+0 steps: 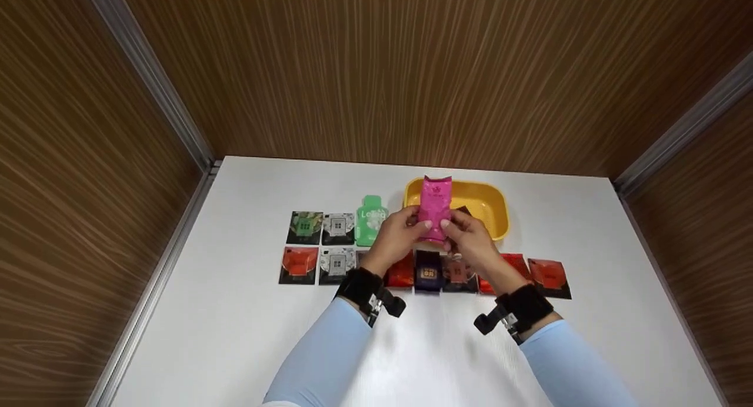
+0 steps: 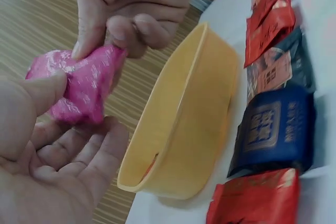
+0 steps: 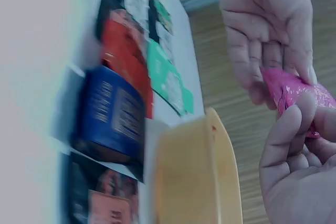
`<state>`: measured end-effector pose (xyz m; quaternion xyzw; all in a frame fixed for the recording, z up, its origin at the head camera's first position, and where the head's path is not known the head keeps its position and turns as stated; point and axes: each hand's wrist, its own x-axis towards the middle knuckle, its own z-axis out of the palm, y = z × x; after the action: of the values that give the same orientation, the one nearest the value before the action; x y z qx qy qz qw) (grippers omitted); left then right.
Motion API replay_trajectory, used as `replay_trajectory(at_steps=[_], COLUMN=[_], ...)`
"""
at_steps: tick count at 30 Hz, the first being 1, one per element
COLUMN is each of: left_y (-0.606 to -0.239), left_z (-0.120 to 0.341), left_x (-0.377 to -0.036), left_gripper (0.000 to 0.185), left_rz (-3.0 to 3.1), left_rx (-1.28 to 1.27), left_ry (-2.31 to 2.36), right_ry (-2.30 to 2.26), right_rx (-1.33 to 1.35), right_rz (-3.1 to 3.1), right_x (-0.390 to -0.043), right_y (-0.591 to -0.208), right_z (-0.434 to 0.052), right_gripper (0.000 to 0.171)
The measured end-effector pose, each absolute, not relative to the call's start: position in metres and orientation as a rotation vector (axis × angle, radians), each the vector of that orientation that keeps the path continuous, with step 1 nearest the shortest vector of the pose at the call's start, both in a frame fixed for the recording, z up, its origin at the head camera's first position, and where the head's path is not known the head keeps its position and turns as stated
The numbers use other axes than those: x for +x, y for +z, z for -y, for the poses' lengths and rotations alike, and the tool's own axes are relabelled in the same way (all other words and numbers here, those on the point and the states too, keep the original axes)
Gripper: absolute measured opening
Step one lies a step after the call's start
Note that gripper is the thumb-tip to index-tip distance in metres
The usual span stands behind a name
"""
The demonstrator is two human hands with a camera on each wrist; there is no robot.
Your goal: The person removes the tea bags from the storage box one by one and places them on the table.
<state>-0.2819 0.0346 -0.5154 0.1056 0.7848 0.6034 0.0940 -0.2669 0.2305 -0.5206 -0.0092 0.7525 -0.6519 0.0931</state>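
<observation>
A shiny pink packet (image 1: 435, 204) is held up between both hands, over the near side of a yellow basket (image 1: 499, 213). My left hand (image 1: 397, 236) pinches its lower left side, thumb on the front and fingers behind. On the lower right side, my right hand (image 1: 473, 239) pinches it the same way. The left wrist view shows the pink packet (image 2: 79, 82) with both thumbs pressed on it. Inside the basket lies a dark packet (image 1: 465, 210), partly hidden by the right hand.
Two rows of packets lie on the white table (image 1: 247, 219). They include a green pouch (image 1: 367, 233), a dark blue packet (image 1: 428, 273), a red packet (image 1: 300, 263) at left and a red-and-black packet (image 1: 550, 276) at right. Wood-grain panels (image 1: 376, 72) enclose the table.
</observation>
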Motion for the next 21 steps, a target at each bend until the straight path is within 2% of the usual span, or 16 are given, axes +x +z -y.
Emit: replay_trajectory(at_steps=[8,15,21], left_y=[-0.531,-0.544,-0.552], left_z=[-0.032,-0.024,-0.015], left_x=[-0.255,-0.231,-0.216], left_gripper=[0.042,0.042,0.043], left_rz=[-2.343,-2.402,-2.324], left_rx=[0.189,0.105,0.135], left_ry=[1.863,1.764,1.812], right_ry=[-1.934,-1.900,-1.862], right_rx=[0.042,0.109,0.111], right_rz=[-2.323,-2.418,-2.419], right_x=[-0.238,-0.219,-0.202], right_y=[-0.542,-0.557,-0.566], right_z=[-0.212,-0.204,-0.200], right_gripper=[0.045,0.028,0.025])
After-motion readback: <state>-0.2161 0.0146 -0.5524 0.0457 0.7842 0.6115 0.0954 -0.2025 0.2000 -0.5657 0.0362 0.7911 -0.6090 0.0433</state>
